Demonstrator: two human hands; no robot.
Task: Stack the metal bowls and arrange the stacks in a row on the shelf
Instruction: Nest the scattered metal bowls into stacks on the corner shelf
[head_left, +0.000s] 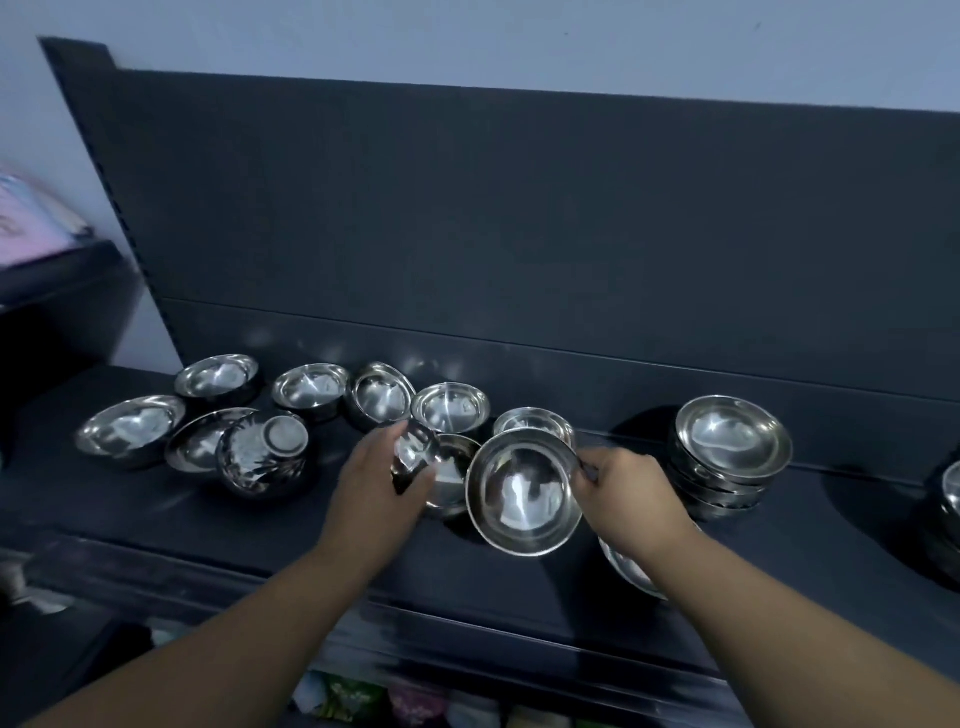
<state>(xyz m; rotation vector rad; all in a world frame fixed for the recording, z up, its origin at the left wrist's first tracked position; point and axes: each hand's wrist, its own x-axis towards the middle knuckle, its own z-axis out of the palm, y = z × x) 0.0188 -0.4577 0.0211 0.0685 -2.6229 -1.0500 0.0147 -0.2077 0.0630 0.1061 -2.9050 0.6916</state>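
Several shiny metal bowls lie loose on the dark shelf, among them an upturned bowl at the left. My left hand grips a small bowl held tilted over another bowl resting on the shelf. My right hand pinches the rim of a larger bowl, which is lifted and tipped toward me. A finished stack of bowls stands to the right. Part of one more bowl shows under my right wrist.
The shelf's dark back panel rises right behind the bowls. Another stack is cut off at the right edge. Colourful packets sit on a lower shelf. Pink folded items lie at the far left.
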